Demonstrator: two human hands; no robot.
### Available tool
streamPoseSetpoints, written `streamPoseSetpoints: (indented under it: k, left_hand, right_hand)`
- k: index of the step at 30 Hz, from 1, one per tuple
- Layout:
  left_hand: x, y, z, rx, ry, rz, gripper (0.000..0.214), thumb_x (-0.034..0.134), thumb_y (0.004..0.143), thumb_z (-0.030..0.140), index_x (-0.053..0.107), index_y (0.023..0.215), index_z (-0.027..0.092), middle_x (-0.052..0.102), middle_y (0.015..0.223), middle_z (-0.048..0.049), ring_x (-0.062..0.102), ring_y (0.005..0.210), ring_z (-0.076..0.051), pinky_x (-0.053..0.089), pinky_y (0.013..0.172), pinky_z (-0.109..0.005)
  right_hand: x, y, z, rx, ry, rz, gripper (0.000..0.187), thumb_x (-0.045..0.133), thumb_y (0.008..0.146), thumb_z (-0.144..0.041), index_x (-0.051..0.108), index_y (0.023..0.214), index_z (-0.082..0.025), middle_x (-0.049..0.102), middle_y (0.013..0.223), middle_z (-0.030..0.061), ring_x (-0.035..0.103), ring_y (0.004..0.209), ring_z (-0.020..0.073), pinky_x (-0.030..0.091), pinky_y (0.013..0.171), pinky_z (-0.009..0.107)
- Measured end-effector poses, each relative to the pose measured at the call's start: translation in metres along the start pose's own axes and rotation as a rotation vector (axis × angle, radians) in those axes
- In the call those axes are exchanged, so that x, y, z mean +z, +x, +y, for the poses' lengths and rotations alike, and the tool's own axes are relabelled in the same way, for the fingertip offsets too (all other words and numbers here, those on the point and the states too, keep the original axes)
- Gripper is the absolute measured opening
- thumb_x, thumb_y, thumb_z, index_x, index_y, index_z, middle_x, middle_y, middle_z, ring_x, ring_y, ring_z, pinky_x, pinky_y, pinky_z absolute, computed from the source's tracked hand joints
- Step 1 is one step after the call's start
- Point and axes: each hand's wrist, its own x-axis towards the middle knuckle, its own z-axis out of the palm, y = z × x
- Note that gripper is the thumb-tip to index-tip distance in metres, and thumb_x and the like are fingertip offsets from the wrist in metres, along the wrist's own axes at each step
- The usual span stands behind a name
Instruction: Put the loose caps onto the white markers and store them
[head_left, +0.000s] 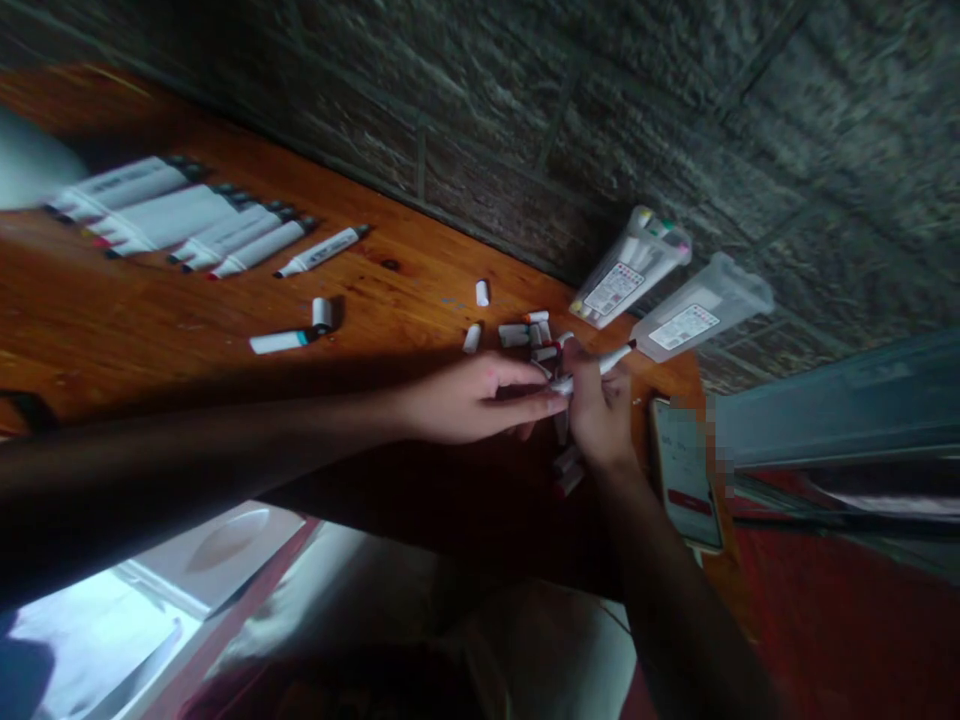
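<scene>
A white marker pen [615, 358] is held at a slant over the right part of the wooden table, its dark tip pointing up and right. My right hand [604, 420] is closed around its barrel. At the lower left end of the pen, my left hand [469, 400] pinches with thumb and fingers; what exactly lies between those fingertips is partly hidden. Loose white marker caps [514, 335] lie just beyond the hands, some with coloured bands. More caps [568, 470] lie in shadow below my right hand.
Several white markers [210, 220] lie in a row at the left, with a cap [322, 315] nearby. A clear case [634, 265] holding pens and another clear case [701, 305] stand by the stone wall [487, 150]. A phone [684, 470] lies at the table's right edge.
</scene>
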Motion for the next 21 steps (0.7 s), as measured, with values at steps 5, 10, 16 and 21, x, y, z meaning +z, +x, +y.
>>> streamPoseSetpoints:
  k: [5, 10, 16, 21]
  left_hand:
    - [0.004, 0.001, 0.011, -0.116, -0.373, -0.131, 0.033, 0.056, 0.095, 0.041, 0.067, 0.087, 0.010, 0.059, 0.062, 0.0000, 0.052, 0.059, -0.010, 0.040, 0.058, -0.022]
    - [0.015, 0.003, 0.013, -0.186, -0.802, -0.224, 0.029, 0.058, 0.093, 0.041, 0.065, 0.084, 0.014, 0.050, 0.056, 0.0021, 0.045, 0.052, -0.010, 0.040, 0.055, -0.027]
    - [0.006, 0.003, 0.011, -0.173, -0.476, -0.127, 0.033, 0.056, 0.094, 0.043, 0.066, 0.087, 0.012, 0.053, 0.059, 0.0022, 0.048, 0.053, -0.009, 0.039, 0.056, -0.024]
    - [-0.002, 0.002, 0.002, 0.009, 0.105, 0.019, 0.032, 0.051, 0.097, 0.038, 0.067, 0.086, 0.012, 0.061, 0.067, -0.0007, 0.055, 0.062, -0.011, 0.041, 0.061, -0.023]
  right_hand:
    - [0.004, -0.006, -0.020, 0.022, 0.079, 0.086, 0.043, 0.052, 0.086, -0.036, 0.042, 0.046, -0.023, 0.042, 0.038, -0.0052, 0.038, 0.035, 0.0094, 0.029, 0.038, 0.025]
    - [0.005, -0.007, -0.033, 0.035, 0.158, 0.077, 0.048, 0.048, 0.084, -0.038, 0.037, 0.040, -0.024, 0.034, 0.033, -0.0053, 0.030, 0.031, 0.0092, 0.026, 0.035, 0.026]
    - [0.002, -0.004, -0.022, 0.065, 0.137, 0.066, 0.043, 0.050, 0.082, -0.039, 0.040, 0.043, -0.023, 0.036, 0.038, -0.0054, 0.033, 0.038, 0.0093, 0.028, 0.039, 0.025]
    - [0.002, 0.002, -0.004, 0.013, 0.030, 0.131, 0.038, 0.053, 0.085, -0.037, 0.043, 0.052, -0.022, 0.041, 0.047, -0.0052, 0.036, 0.044, 0.0095, 0.029, 0.043, 0.026]
